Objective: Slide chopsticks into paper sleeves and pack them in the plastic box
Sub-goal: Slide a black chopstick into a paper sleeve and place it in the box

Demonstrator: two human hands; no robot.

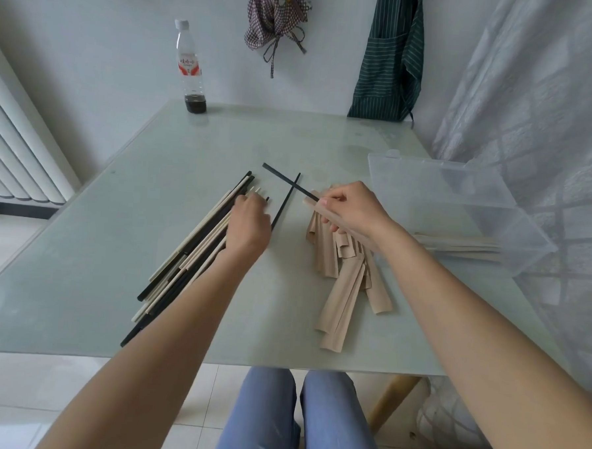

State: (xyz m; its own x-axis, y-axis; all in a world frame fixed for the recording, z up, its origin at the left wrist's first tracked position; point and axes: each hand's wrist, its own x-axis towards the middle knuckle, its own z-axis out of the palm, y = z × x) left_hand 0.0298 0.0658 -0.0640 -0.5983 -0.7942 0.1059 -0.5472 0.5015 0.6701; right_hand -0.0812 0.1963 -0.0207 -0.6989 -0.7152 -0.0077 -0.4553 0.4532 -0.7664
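One black chopstick [287, 181] is already partway into the tan paper sleeve [326, 210] that your right hand [348, 206] pinches at its open mouth, so you are mid-way through sleeving a pair. Your left hand [248, 223] lies over the far end of the mixed pile of black and pale wooden chopsticks [190, 249] on the left of the glass tabletop [152, 189], fingers curled down among them; whether it grips one yet, you cannot tell. A second loose black chopstick [285, 203] lies just beside that hand, crossing under the first. Next you need its mate fed into the same mouth. Spare flat sleeves [342, 288] lie heaped below your right hand. The clear plastic box [437, 183] sits far right, with some finished sleeves inside.
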